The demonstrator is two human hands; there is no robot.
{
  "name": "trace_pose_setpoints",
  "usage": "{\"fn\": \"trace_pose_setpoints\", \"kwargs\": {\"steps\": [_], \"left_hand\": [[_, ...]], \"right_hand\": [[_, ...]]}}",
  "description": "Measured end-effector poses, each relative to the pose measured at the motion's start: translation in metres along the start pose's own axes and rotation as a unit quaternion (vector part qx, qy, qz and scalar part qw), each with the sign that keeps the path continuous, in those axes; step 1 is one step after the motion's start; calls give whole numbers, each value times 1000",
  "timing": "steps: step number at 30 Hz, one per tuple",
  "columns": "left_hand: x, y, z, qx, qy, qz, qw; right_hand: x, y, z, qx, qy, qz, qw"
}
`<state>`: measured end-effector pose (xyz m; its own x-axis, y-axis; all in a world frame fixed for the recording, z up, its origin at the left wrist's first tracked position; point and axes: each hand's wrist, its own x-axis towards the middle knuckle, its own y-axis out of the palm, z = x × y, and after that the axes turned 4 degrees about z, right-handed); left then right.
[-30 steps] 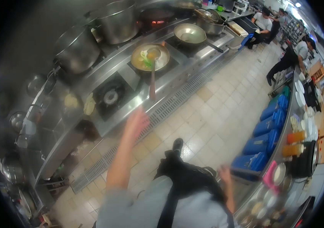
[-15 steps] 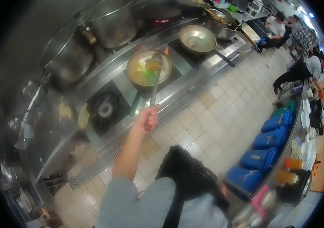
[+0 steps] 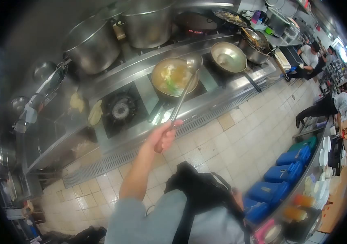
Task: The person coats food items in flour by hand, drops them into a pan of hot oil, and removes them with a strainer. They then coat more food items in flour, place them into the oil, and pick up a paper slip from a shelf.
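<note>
My left hand (image 3: 164,137) is closed around the handle of a long metal ladle (image 3: 182,97). The ladle's bowl is over the upper right rim of a pan (image 3: 156,86) on the stove. Pale pieces, green vegetable strips (image 3: 173,86) and yellowish liquid lie inside that pan. Its own handle (image 3: 155,110) points down toward the front edge, beneath and left of the ladle. Only part of my right hand (image 3: 237,198) shows beside the black apron (image 3: 189,179), and its fingers are too hidden to read.
A second pan (image 3: 229,57) sits on the burner to the right; a bare burner (image 3: 120,109) is at the left. Large pots (image 3: 92,44) stand behind. Blue bins (image 3: 268,191) line the counter at right. Other people (image 3: 332,107) work at far right.
The ladle's bowl has moved from inside the pan to its upper right rim. My view has shifted, so the stove appears farther right.
</note>
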<state>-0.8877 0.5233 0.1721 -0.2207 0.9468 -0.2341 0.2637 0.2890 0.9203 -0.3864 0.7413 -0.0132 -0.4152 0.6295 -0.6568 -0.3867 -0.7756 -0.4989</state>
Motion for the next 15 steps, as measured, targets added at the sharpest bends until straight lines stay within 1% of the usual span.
{"fn": "trace_pose_setpoints", "kwargs": {"steps": [1,2,3,4,5,7,8,10,11,13,15], "left_hand": [[-5,8,-2,113,11,-79,990],[-9,13,-2,110,16,-85,990],[-13,16,-3,219,34,-166,961],[-21,15,-4,323,49,-248,912],[-30,10,-5,319,54,-260,910],[-38,-5,-4,445,127,-348,815],[-40,-17,-6,444,128,-349,815],[-51,-49,-15,476,156,-405,765],[-56,-65,-18,481,154,-400,765],[-56,-93,-23,561,152,-464,669],[-57,-112,-24,563,107,-472,669]], "right_hand": [[-1,-2,9,-1,-1,3,1000],[-1,-4,17,-1,-1,9,1000],[1,-4,23,-4,-3,20,1000],[7,0,17,-12,-7,33,999],[15,4,2,-30,-6,26,999],[28,8,-28,-55,-4,6,998],[34,12,-48,-57,-8,10,998],[43,17,-87,-60,-18,22,998],[46,21,-111,-57,-22,26,998],[56,31,-154,-47,-37,27,998],[61,38,-177,-48,-52,21,997]]}}
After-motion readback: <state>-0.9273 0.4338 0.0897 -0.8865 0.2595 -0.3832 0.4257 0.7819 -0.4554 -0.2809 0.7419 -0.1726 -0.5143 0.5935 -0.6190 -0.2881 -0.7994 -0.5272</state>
